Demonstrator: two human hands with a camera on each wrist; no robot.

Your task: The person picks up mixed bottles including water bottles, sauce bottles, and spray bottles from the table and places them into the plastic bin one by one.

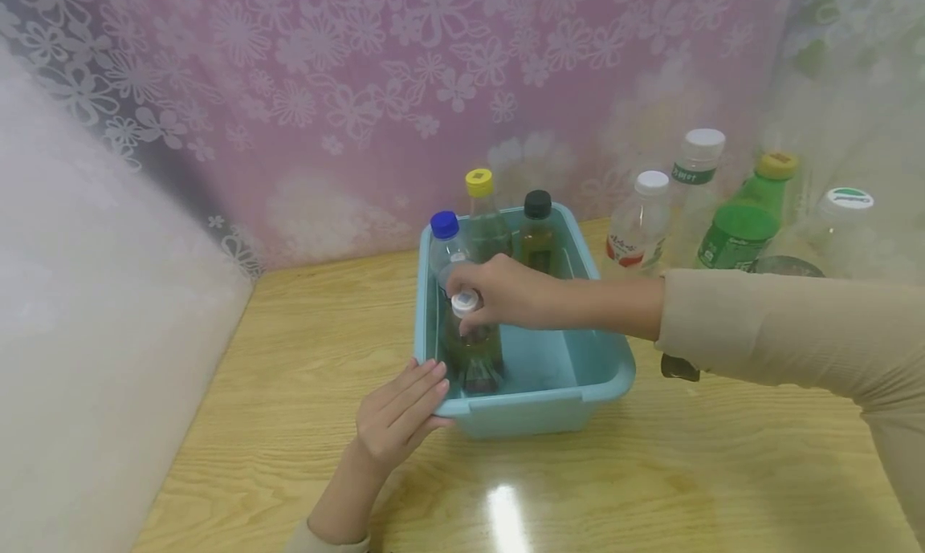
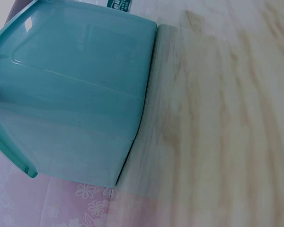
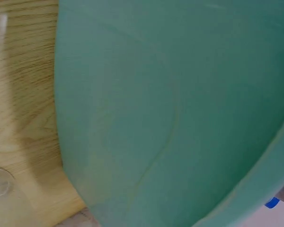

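Observation:
A light blue plastic basin [image 1: 531, 412] stands on the wooden table. Inside its front left part, a clear bottle with a white cap [image 1: 473, 352] holds dark liquid at its bottom. My right hand [image 1: 509, 292] grips this bottle around the neck, just under the cap. Straight fingers of my left hand [image 1: 401, 412] rest on the basin's front left corner, the thumb lying lower along the outside. Behind the gripped bottle stand a blue-capped bottle [image 1: 444, 236], a yellow-capped bottle [image 1: 482, 212] and a black-capped bottle [image 1: 538, 224]. Both wrist views show mostly the basin's outer walls.
Right of the basin stand several bottles, among them a white-capped one with a red label [image 1: 639, 224], a tall white-capped one [image 1: 697, 168] and a green one with a yellow cap [image 1: 747, 216]. My right forearm partly hides them. A flowered pink curtain [image 1: 405, 95] hangs behind the table [image 1: 303, 360].

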